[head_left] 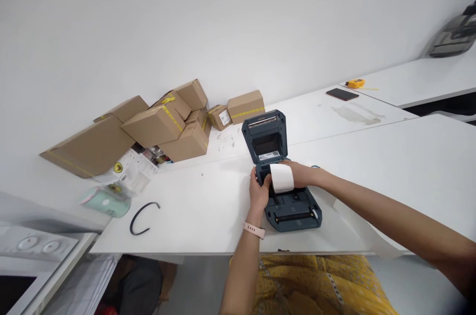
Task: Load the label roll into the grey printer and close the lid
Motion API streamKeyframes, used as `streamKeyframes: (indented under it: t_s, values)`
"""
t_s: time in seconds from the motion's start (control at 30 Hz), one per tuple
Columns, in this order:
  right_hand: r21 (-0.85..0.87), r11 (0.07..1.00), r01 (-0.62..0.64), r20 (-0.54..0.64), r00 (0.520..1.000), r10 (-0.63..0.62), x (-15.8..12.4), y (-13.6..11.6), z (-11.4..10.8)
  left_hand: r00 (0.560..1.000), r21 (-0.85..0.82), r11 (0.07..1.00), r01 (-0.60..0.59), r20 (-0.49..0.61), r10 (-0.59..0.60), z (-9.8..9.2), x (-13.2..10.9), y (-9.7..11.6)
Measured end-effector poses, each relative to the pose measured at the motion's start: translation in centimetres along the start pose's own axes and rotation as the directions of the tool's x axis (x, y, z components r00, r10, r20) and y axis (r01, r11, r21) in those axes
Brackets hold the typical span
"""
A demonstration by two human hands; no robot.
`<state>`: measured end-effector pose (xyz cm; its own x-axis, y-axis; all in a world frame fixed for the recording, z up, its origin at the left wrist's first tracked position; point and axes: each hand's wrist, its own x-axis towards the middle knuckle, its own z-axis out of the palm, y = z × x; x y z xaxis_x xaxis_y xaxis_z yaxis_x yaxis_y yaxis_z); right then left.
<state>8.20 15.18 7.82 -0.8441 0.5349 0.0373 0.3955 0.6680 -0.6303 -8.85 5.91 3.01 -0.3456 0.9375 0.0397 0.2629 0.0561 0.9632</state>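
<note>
A dark blue-grey label printer (pixel 292 217) lies on the white table in front of me, its lid (pixel 265 137) raised and tipped back. Inside the bay is a white label roll (pixel 281 177). My right hand (pixel 302 174) comes in from the right and is closed round the roll, its fingers partly hidden behind it. My left hand (pixel 259 190), with a pink band (pixel 254 230) at the wrist, grips the printer's left side. Its thumb reaches into the bay beside the roll. What the thumb presses on is not clear.
Cardboard boxes (pixel 154 125) are piled at the back left. Near them lie a mint-green cylinder (pixel 106 202) and a black curved band (pixel 133 220). A dark phone (pixel 342 94) and a yellow tape measure (pixel 355 84) rest at the back right. A strip of backing paper (pixel 366 228) hangs over the front edge.
</note>
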Motion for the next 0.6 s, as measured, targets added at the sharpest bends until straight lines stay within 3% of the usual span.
streamKeyframes:
  t_s: [0.17,0.27,0.4,0.5,0.6]
  values:
    - [-0.091,0.987,0.129,-0.033,0.991,-0.133,-5.4,-2.8,-0.7,0.995,0.039,0.995,-0.089,-0.032,0.091,0.0,-0.2,-0.4]
    - [-0.151,0.971,0.184,-0.145,0.968,-0.206,-7.5,-3.9,0.6,0.984,0.112,0.982,-0.152,-0.082,0.161,-0.2,-1.4,0.1]
    - [-0.159,0.969,0.191,-0.322,0.917,-0.234,-9.2,-3.8,4.4,0.931,0.196,0.926,-0.322,-0.111,0.347,-0.9,-5.4,1.2]
    - [-0.206,0.953,0.223,-0.416,0.862,-0.291,-10.5,-3.6,7.2,0.9,0.215,0.882,-0.419,-0.027,0.435,-1.4,-9.4,1.5]
    - [-0.284,0.934,0.217,-0.47,0.817,-0.333,-11.9,-3.9,8.8,0.841,0.295,0.796,-0.528,0.057,0.537,-1.5,-12.9,1.3]
